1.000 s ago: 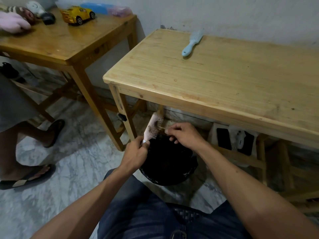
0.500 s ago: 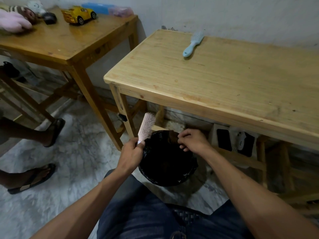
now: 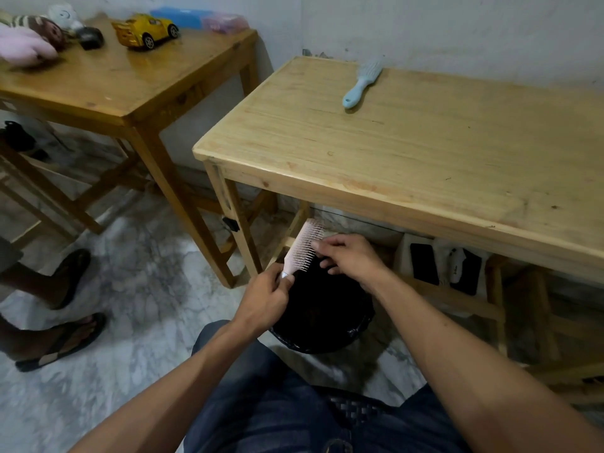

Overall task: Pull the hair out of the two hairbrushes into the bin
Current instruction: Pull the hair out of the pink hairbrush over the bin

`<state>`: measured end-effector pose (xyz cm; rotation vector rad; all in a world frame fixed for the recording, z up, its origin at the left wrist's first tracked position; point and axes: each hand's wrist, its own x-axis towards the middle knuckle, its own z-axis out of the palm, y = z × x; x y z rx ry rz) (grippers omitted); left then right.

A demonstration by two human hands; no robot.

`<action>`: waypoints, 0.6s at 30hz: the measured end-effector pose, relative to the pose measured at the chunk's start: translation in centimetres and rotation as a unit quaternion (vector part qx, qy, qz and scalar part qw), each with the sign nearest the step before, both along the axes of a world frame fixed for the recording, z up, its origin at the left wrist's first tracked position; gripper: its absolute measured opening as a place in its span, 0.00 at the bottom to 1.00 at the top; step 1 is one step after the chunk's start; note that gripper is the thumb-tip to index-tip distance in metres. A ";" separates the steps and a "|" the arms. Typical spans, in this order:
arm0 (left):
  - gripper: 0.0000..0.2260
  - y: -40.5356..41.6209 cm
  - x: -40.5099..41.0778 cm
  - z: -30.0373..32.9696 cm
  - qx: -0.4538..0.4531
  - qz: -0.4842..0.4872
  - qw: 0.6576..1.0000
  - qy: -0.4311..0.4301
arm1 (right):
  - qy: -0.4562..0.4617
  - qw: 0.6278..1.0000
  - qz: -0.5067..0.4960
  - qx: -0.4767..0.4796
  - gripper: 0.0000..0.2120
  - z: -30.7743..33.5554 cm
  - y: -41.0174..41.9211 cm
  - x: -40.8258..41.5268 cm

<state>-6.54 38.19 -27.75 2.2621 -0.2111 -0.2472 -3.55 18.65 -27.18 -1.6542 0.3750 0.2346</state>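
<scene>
My left hand [image 3: 266, 297] grips the handle of a pink hairbrush [image 3: 304, 245], held tilted above the black bin [image 3: 327, 338] on the floor under the table edge. The bristles face right. Fingertips of my right hand [image 3: 348, 256] touch the bristles near the brush's upper half; I cannot tell whether they pinch any hair. A light blue hairbrush [image 3: 361, 85] lies on the pale wooden table [image 3: 425, 152], far side, away from both hands.
A darker wooden table [image 3: 114, 83] stands to the left with a yellow toy car [image 3: 145, 29], plush toys and boxes. Another person's legs in sandals [image 3: 58, 341] are at the left on the marble floor. Dark items sit on the shelf [image 3: 444, 266] under the pale table.
My right hand dropped over the bin away from the brush, then came back up to the bristles. The brush has tilted right again above the bin.
</scene>
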 end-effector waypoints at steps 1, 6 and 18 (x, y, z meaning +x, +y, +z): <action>0.07 0.0 0.1 0.0 -0.004 0.001 1.000 0.005 | 0.002 1.000 -0.001 0.002 0.05 0.1 0.0 0.0; 0.05 0.5 0.4 0.5 -0.046 -0.001 0.998 0.041 | 0.013 1.000 -0.024 0.000 0.08 -0.3 -0.9 0.0; 0.05 1.3 1.2 1.0 -0.019 0.006 0.999 0.032 | -0.033 0.997 0.026 0.062 0.05 -0.3 -0.1 -0.6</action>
